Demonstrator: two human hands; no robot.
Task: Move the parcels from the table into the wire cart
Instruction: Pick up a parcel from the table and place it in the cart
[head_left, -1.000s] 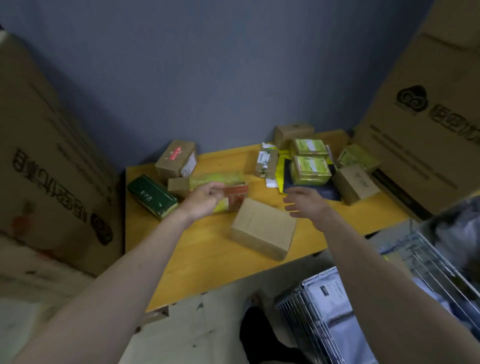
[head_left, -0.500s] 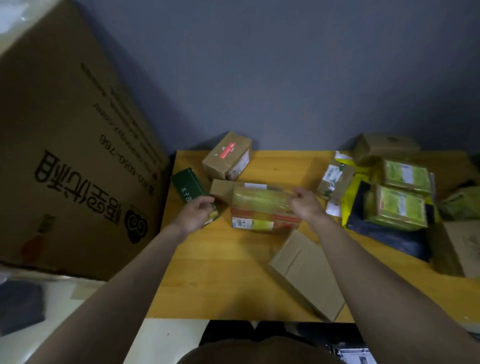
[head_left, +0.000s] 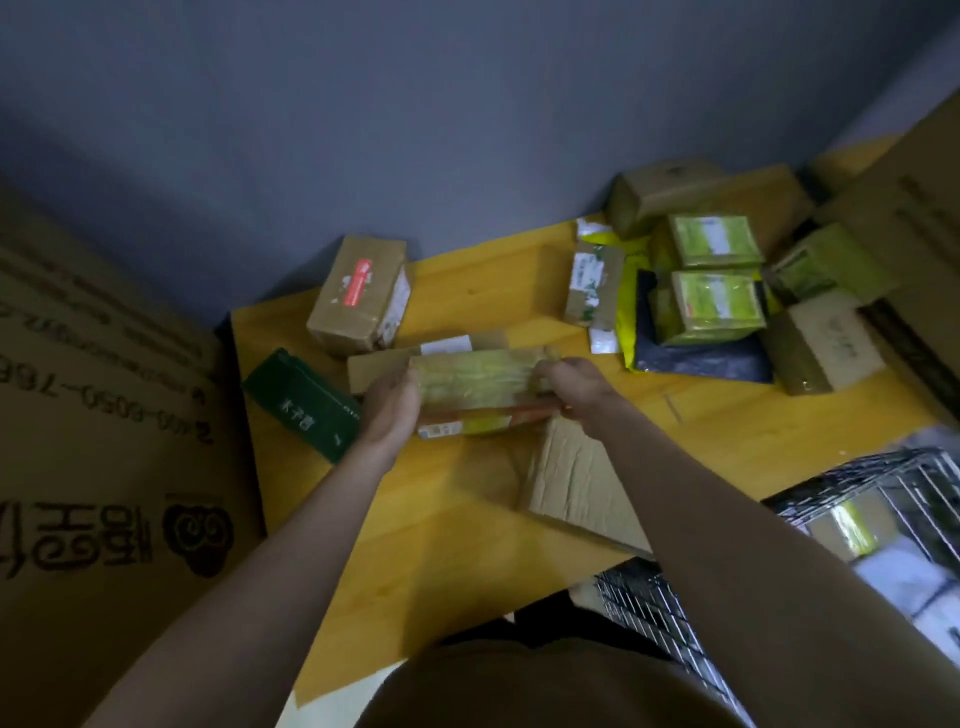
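A green-and-orange wrapped parcel (head_left: 475, 389) sits at the middle of the yellow table (head_left: 447, 519). My left hand (head_left: 389, 402) grips its left end and my right hand (head_left: 569, 384) grips its right end. A flat brown cardboard parcel (head_left: 574, 480) lies just in front of it, under my right forearm. A dark green box (head_left: 301, 405) lies left of my left hand. The wire cart (head_left: 883, 483) stands at the lower right with parcels inside.
A taped brown box (head_left: 358, 293) stands at the table's back left. Several green, brown and dark parcels (head_left: 711, 306) are heaped at the back right. Large cardboard cartons (head_left: 104, 441) wall in the left side, another carton (head_left: 914, 197) the right.
My left hand moved off the dark green box onto the wrapped parcel's left end. Both hands now hold that parcel. The view swung right, bringing the cart back in sight.
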